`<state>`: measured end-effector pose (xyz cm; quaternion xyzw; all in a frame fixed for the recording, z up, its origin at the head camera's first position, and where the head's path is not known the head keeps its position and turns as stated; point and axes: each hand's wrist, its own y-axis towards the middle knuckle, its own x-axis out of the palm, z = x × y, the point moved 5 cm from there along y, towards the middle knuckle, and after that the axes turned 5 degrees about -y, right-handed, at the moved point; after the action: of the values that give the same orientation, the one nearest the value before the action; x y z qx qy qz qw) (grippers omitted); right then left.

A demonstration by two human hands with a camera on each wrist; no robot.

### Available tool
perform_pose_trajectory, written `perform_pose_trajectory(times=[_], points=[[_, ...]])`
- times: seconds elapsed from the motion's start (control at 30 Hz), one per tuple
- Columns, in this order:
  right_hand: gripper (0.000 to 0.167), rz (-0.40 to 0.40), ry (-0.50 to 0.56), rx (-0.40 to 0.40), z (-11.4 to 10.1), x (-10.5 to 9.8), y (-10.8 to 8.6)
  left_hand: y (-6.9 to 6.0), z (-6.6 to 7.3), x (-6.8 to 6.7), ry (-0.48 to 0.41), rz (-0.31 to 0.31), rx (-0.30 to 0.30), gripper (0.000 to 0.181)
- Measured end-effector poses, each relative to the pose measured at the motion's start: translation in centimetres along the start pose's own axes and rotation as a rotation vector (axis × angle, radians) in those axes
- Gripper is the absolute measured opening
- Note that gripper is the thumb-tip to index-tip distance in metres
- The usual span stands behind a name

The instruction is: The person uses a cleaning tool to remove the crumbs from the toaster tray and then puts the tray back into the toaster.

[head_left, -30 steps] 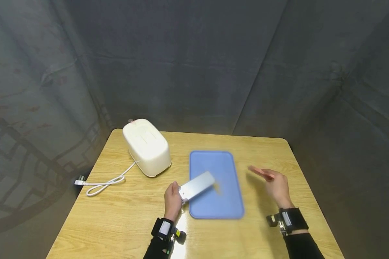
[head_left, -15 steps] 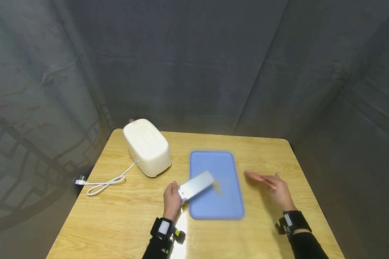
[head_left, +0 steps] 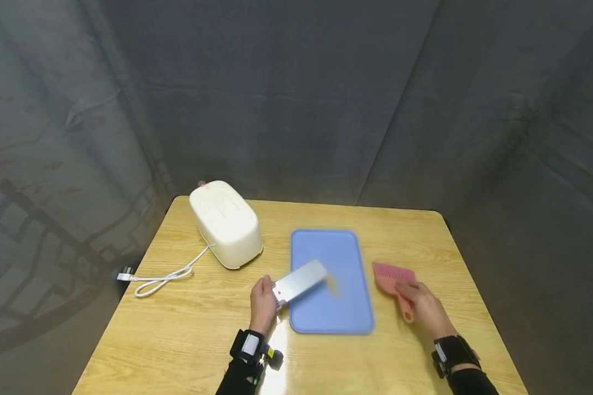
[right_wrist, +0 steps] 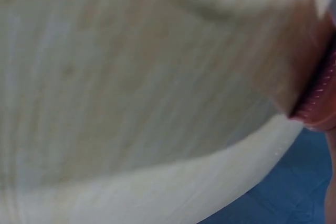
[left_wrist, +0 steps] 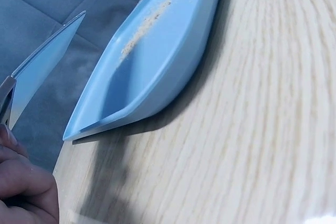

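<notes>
My left hand (head_left: 263,307) grips one end of a flat silver metal tray (head_left: 301,281), like a toaster's crumb tray. Its far end tilts above the blue plastic tray (head_left: 326,321). A streak of tan crumbs (left_wrist: 147,27) lies on the blue tray's floor in the left wrist view. To the right, my right hand (head_left: 427,310) holds a pink hand brush (head_left: 394,277) by its handle, with the bristles showing in the head view. Only part of the brush (right_wrist: 320,95) appears at the right edge of the right wrist view, which is blurred.
A cream toaster (head_left: 227,225) stands at the back left of the wooden table (head_left: 188,340). Its white cord (head_left: 175,274) lies looped toward the left edge, with the plug (head_left: 124,276) overhanging it. Dark cloth (head_left: 296,109) hangs behind and beside the table.
The brush in my right hand has turned from edge-on so that its bristles and handle show, and that hand has shifted slightly nearer me. My left hand and the metal tray stay put.
</notes>
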<state>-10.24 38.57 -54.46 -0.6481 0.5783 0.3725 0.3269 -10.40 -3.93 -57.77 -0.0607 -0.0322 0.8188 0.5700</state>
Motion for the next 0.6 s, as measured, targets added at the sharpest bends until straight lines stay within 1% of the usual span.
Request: perform_pose_trajectory(times=[0.03,0.07,0.1,0.13,0.23,0.33,0.43,0.5,0.6], points=[[0.035,0.022,-0.073,-0.071,-0.2,0.1,-0.2,0.0,0.1,0.0,-0.002,0.000,0.003,0.038],[0.036,0.038,-0.112,-0.110,-0.2,0.2,-0.3,0.0,0.1,0.0,-0.005,-0.001,0.003,0.038],[0.041,0.078,-0.193,-0.190,-0.5,0.2,-0.5,0.0,0.2,0.0,-0.009,0.000,0.005,0.039],[0.046,0.107,-0.245,-0.241,-0.5,0.3,-0.7,0.0,0.3,0.0,-0.011,0.001,0.006,0.039],[0.047,0.136,-0.265,-0.256,-0.2,0.6,-1.0,-0.1,0.4,0.1,-0.030,-0.001,-0.006,0.039],[0.050,0.146,-0.288,-0.274,0.1,0.9,-1.2,-0.2,0.5,0.2,-0.040,-0.003,-0.021,0.039],[0.053,0.164,-0.317,-0.322,0.2,1.0,-1.2,-0.2,0.5,0.2,-0.044,-0.006,-0.034,0.039],[0.056,0.154,-0.345,-0.330,0.2,1.0,-1.2,-0.2,0.4,0.2,-0.044,-0.010,-0.036,0.039],[0.055,0.117,-0.378,-0.305,0.2,1.0,-1.2,-0.1,0.4,0.3,-0.041,-0.016,-0.033,0.040]])
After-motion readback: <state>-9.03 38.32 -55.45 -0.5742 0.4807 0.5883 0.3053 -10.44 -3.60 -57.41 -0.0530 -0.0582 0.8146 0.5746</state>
